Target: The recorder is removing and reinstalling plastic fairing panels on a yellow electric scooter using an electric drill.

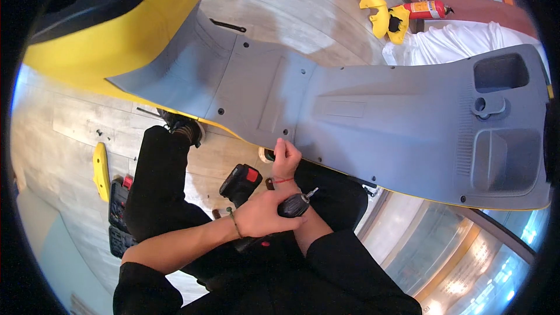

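A black cordless drill (pixel 293 205) with a bit in its chuck is gripped by my left hand (pixel 265 214), which crosses over my right forearm. The bit points up and to the right, apart from any screw. My right hand (pixel 286 157) is at the near edge of a scooter's grey plastic panel (pixel 344 108), just below a dark screw or hole (pixel 286 132). Its fingers are curled closed; whatever they may hold is hidden. More dark screws or holes run along the panel's edges. The scooter's yellow body (pixel 116 64) rises at the left.
Yellow plastic parts (pixel 380 20) and a red fire extinguisher (pixel 429 10) lie beside white sheeting (pixel 461 44) at the back. On the left floor are a yellow strip (pixel 101 172), a black tool case (pixel 118 210) and small dark screws. A glass-fronted case (pixel 431 245) stands at right.
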The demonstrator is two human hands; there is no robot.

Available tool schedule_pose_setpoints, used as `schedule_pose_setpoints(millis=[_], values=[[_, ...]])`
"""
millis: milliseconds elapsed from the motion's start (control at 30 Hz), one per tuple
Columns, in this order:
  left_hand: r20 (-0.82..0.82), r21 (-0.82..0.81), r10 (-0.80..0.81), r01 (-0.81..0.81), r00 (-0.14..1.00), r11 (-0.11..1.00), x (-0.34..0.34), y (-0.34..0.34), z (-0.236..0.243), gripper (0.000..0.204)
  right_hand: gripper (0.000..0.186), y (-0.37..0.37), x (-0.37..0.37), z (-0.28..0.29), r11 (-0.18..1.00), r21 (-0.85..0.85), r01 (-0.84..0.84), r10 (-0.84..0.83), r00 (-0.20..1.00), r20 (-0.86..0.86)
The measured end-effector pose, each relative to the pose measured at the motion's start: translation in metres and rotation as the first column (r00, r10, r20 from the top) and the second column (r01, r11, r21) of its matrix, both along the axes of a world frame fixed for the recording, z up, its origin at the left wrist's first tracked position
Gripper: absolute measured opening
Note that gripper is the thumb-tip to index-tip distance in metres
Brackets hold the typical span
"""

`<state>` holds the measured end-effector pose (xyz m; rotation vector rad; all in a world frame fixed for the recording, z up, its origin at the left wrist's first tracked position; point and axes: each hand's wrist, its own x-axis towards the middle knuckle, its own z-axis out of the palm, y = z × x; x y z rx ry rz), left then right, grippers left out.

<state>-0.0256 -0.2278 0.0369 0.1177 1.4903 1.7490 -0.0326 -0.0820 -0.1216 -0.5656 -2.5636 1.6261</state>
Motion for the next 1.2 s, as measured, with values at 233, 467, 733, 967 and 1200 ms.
schedule_pose_setpoints(millis=[233, 467, 733, 967, 1200], values=[[-0.002, 0.048, -0.03, 0.03, 1.0, 0.998, 0.006, 0.004, -0.007, 0.046, 0.036, 0.019, -0.029, 0.013, 0.762, -0.56, 0.326, -0.248, 0.945, 0.213], [-0.044, 0.092, -0.03, 0.034, 0.999, 0.995, 0.006, 0.002, -0.007, 0.047, 0.033, 0.008, -0.059, 0.011, 0.819, -0.448, 0.358, -0.138, 0.881, 0.453], [-0.107, 0.036, -0.087, 0.092, 0.99, 0.995, 0.022, 0.011, -0.012, 0.046, 0.012, 0.02, -0.073, 0.056, 0.689, -0.665, 0.289, 0.355, 0.665, 0.657], [-0.145, -0.031, -0.32, 0.319, 0.936, 0.947, 0.066, 0.029, -0.036, 0.048, 0.015, -0.021, -0.089, 0.096, 0.842, -0.487, -0.232, 0.532, 0.507, 0.678], [-0.041, -0.081, -0.217, 0.213, 0.975, 0.974, 0.063, 0.04, -0.046, 0.049, 0.018, -0.039, -0.097, 0.067, 0.768, -0.315, -0.557, 0.604, 0.47, 0.643]])
